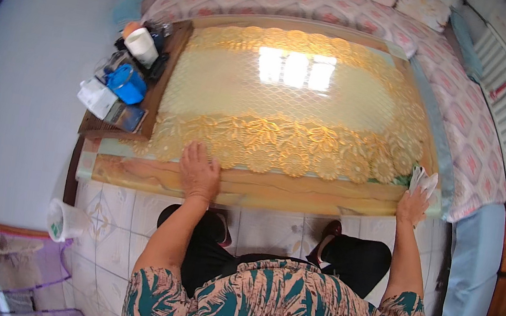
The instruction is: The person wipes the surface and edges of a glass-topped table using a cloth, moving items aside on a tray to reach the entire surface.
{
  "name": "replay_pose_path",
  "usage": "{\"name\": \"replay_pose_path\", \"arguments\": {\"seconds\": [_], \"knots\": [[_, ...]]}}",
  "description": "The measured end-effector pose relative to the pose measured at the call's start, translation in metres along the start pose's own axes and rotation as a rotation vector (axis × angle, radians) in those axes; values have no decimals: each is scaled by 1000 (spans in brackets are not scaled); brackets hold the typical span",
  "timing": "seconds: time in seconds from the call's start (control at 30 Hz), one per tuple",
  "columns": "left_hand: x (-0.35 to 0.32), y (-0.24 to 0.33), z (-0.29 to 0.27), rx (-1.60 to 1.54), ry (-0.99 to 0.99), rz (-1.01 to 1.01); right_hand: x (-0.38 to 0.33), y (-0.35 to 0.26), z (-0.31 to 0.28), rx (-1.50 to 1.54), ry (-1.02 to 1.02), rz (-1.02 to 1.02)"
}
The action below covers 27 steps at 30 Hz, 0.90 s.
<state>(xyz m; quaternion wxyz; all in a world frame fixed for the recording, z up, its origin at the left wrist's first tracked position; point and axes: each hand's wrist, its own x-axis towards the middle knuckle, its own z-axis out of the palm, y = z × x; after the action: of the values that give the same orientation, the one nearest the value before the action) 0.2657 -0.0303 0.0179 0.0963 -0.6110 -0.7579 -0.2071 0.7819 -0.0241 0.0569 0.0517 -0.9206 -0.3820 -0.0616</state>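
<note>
My left hand (200,171) rests flat at the near edge of the table (287,192), fingers stretched out over the border of a gold lace-patterned table cover (299,135). Nothing is in it. At the table's near right corner, my right hand (414,207) is closed on a crumpled white cloth (424,179), pressed against the tabletop. A bit of green shows beside the cloth; I cannot tell what it belongs to. Glossy light from a window reflects off the far half of the cover.
On the left, a brown wooden tray (155,104) bears a white cup (141,46), a blue container (127,83) and a white box (97,97). A patterned sofa (276,1) lines the far and right sides. A white bin (67,222) stands on the tiled floor.
</note>
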Motion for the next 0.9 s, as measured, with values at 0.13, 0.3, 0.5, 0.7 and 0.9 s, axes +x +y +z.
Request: {"name": "replay_pose_path", "arguments": {"seconds": [0.13, 0.3, 0.5, 0.7, 0.9], "knots": [[0, 3, -8, -25, 7, 4, -14, -86, 11, -15, 16, -291], [5, 19, -14, -77, 6, -2, -90, -209, 36, 213, 157, -923], [1, 10, -14, -86, 7, -20, -209, -222, -15, 486, -5, -1502], [-2, 8, -15, -100, 14, -53, -81, -95, 4, 512, 10, -1077], [-3, 6, -11, -246, 84, -15, -89, -98, 17, 174, 13, -409]]}}
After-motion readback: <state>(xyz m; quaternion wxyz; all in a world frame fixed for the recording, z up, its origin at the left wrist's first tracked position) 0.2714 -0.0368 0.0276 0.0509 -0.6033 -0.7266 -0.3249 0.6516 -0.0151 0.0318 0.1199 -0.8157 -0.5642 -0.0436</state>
